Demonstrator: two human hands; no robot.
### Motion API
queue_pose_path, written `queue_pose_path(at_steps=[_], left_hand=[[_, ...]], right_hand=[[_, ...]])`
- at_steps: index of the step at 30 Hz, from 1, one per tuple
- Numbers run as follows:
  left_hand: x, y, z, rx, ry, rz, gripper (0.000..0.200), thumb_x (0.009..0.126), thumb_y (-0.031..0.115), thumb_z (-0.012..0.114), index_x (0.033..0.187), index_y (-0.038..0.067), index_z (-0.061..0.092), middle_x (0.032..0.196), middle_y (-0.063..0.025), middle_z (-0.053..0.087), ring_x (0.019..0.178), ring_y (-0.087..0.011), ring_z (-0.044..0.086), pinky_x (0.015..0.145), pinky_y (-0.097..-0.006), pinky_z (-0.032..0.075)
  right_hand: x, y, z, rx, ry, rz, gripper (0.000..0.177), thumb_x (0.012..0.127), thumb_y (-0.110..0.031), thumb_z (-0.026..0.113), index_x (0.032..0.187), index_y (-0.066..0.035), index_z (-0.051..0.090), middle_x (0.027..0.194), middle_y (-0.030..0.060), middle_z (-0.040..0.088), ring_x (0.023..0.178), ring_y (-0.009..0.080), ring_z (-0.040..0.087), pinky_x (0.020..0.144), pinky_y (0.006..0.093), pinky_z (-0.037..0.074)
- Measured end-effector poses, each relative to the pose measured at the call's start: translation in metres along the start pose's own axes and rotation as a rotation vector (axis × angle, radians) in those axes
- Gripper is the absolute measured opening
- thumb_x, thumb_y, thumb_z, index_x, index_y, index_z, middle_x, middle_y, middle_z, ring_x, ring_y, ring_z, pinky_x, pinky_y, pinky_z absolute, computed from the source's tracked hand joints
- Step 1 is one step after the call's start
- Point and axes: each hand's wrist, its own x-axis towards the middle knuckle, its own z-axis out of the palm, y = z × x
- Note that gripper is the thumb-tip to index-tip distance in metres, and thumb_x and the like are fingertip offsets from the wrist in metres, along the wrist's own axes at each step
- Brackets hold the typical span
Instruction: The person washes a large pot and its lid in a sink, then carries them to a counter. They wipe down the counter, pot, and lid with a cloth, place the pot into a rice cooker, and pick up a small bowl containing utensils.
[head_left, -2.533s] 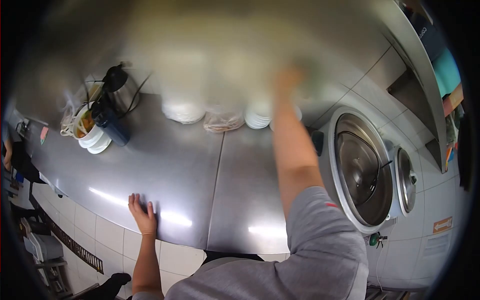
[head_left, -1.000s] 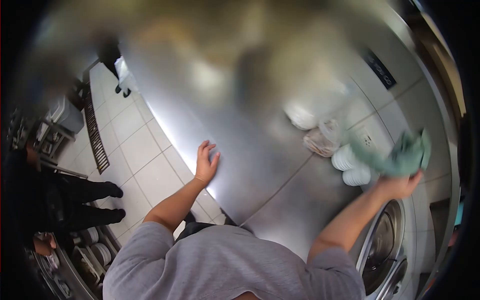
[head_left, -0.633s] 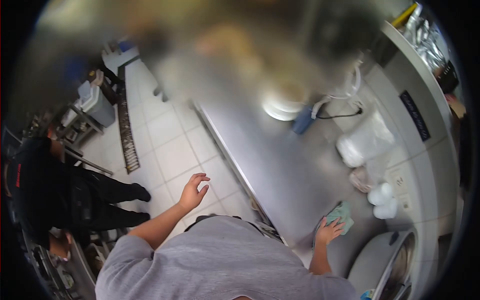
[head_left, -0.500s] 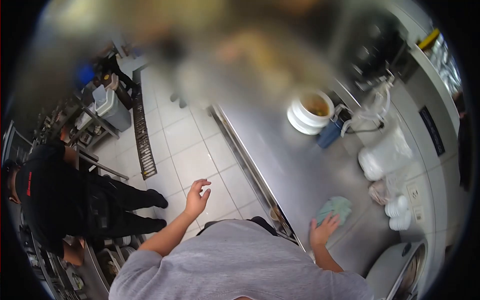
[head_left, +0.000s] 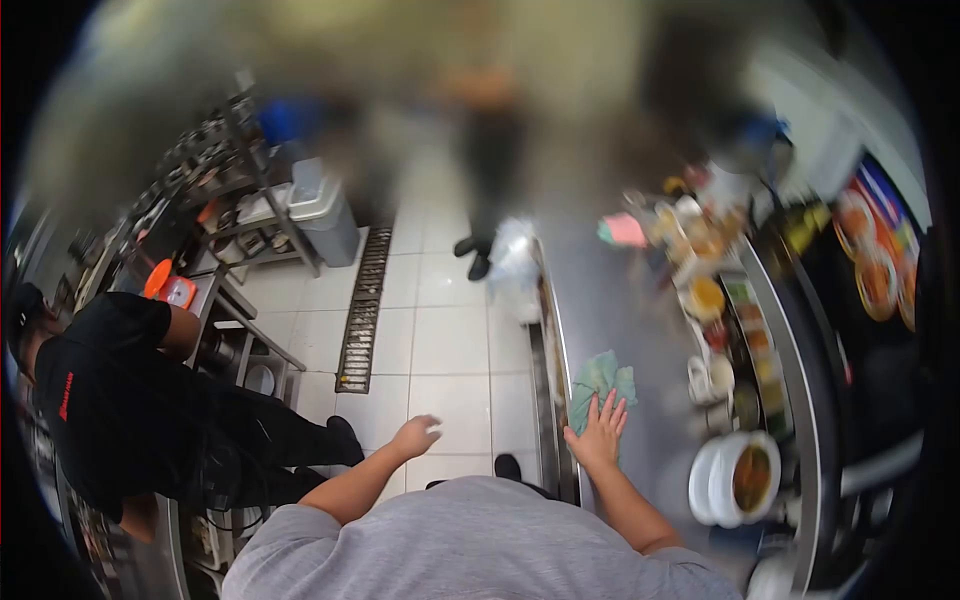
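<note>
A crumpled green cloth (head_left: 600,385) lies on the steel counter near its left edge. My right hand (head_left: 600,432) rests over the cloth's near part, with its fingers spread and pressing on it. My left hand (head_left: 414,438) hangs over the tiled floor, away from the counter. Its fingers are loosely bent and slightly blurred, and I see nothing in them.
On the right of the counter (head_left: 610,300) stand white bowls of soup (head_left: 735,480), white cups (head_left: 710,380) and a food container rail (head_left: 755,340). Farther along lies a pink-and-green cloth (head_left: 625,230). A co-worker in black (head_left: 130,400) is at the left. A floor drain (head_left: 363,310) crosses the tiles.
My view has turned toward the right along the counter, bringing the food containers into sight. My right hand and the green cloth are now near the counter's left edge. My left hand's fingers look more bent.
</note>
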Motion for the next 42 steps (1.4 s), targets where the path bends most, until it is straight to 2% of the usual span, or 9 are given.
queue_pose_path(at_steps=[9, 14, 21, 25, 29, 33, 36, 37, 42], left_hand=[[-0.023, -0.124, -0.103, -0.119, 0.166, -0.487, 0.032, 0.079, 0.024, 0.065, 0.105, 0.006, 0.063, 0.096, -0.0151, 0.066, 0.09, -0.0303, 0.064, 0.081, -0.0373, 0.05], [0.023, -0.236, -0.133, -0.503, 0.321, -0.816, 0.032, 0.077, 0.024, 0.068, 0.102, 0.004, 0.066, 0.092, -0.0119, 0.068, 0.087, -0.0217, 0.065, 0.079, -0.0317, 0.05], [0.307, -0.23, -0.372, -0.364, 0.306, -0.527, 0.033, 0.082, 0.023, 0.062, 0.109, 0.004, 0.061, 0.098, -0.0143, 0.067, 0.089, -0.0266, 0.064, 0.077, -0.0351, 0.051], [0.464, -0.239, -0.477, 0.004, 0.17, 0.033, 0.032, 0.082, 0.021, 0.062, 0.11, 0.005, 0.061, 0.1, -0.0161, 0.065, 0.087, -0.0283, 0.064, 0.078, -0.0358, 0.051], [0.596, -0.261, -0.571, 0.027, -0.048, 0.085, 0.033, 0.082, 0.02, 0.06, 0.109, 0.003, 0.059, 0.095, -0.0172, 0.066, 0.087, -0.0302, 0.064, 0.079, -0.0373, 0.05], [0.693, -0.391, -0.563, -0.054, 0.554, -0.383, 0.033, 0.082, 0.023, 0.06, 0.11, 0.005, 0.06, 0.104, -0.0188, 0.063, 0.098, -0.0325, 0.06, 0.086, -0.0405, 0.047], [0.672, -0.468, -0.505, 0.081, -0.141, -0.765, 0.037, 0.08, 0.032, 0.055, 0.106, 0.006, 0.064, 0.11, -0.0181, 0.061, 0.103, -0.0314, 0.058, 0.09, -0.0408, 0.045], [0.66, -0.477, -0.497, -0.018, -0.497, -0.747, 0.035, 0.079, 0.033, 0.055, 0.099, 0.008, 0.068, 0.107, -0.016, 0.063, 0.102, -0.0298, 0.059, 0.089, -0.0412, 0.045], [0.583, -0.503, -0.485, -0.344, -0.402, -0.802, 0.035, 0.08, 0.034, 0.055, 0.098, 0.007, 0.068, 0.104, -0.0168, 0.064, 0.099, -0.0299, 0.06, 0.086, -0.0416, 0.045]], right_hand=[[0.38, -0.082, 0.062, -0.038, -0.004, -0.292, 0.062, 0.075, -0.009, 0.059, 0.135, -0.007, 0.042, 0.151, 0.019, 0.013, 0.138, 0.0408, 0.009, 0.113, 0.0452, 0.014], [0.493, -0.153, 0.118, 0.302, -0.281, -0.152, 0.044, 0.08, -0.001, 0.045, 0.123, -0.003, 0.052, 0.121, 0.0246, 0.053, 0.114, 0.0403, 0.049, 0.1, 0.0452, 0.037], [0.483, -0.154, 0.251, 0.008, -0.723, 0.048, 0.032, 0.082, -0.017, 0.048, 0.108, -0.003, 0.06, 0.105, 0.0239, 0.061, 0.098, 0.0391, 0.059, 0.084, 0.046, 0.047], [0.554, -0.201, 0.261, -0.013, -0.819, 0.18, 0.032, 0.081, -0.018, 0.05, 0.107, -0.003, 0.061, 0.105, 0.0236, 0.061, 0.097, 0.0388, 0.06, 0.084, 0.0454, 0.047], [0.678, -0.246, 0.295, -0.056, -0.891, 0.149, 0.032, 0.08, -0.02, 0.052, 0.105, -0.003, 0.063, 0.105, 0.0234, 0.062, 0.097, 0.0386, 0.06, 0.084, 0.0449, 0.047], [0.836, -0.285, 0.345, -0.171, -0.986, -0.102, 0.032, 0.079, -0.021, 0.054, 0.104, -0.003, 0.064, 0.104, 0.0232, 0.062, 0.097, 0.0383, 0.06, 0.083, 0.0443, 0.047], [0.999, -0.328, 0.404, -0.314, -0.929, -0.521, 0.032, 0.078, -0.022, 0.055, 0.102, -0.003, 0.065, 0.104, 0.023, 0.062, 0.096, 0.038, 0.06, 0.083, 0.0439, 0.048], [1.038, -0.389, 0.34, -0.127, -0.804, -0.32, 0.039, 0.071, -0.027, 0.063, 0.101, -0.002, 0.066, 0.105, 0.0218, 0.063, 0.096, 0.0366, 0.061, 0.084, 0.0425, 0.048], [1.249, -0.563, 0.274, 0.081, -0.571, -0.357, 0.039, 0.069, -0.026, 0.071, 0.096, 0.002, 0.064, 0.092, 0.0232, 0.064, 0.089, 0.0375, 0.061, 0.079, 0.0409, 0.047]])
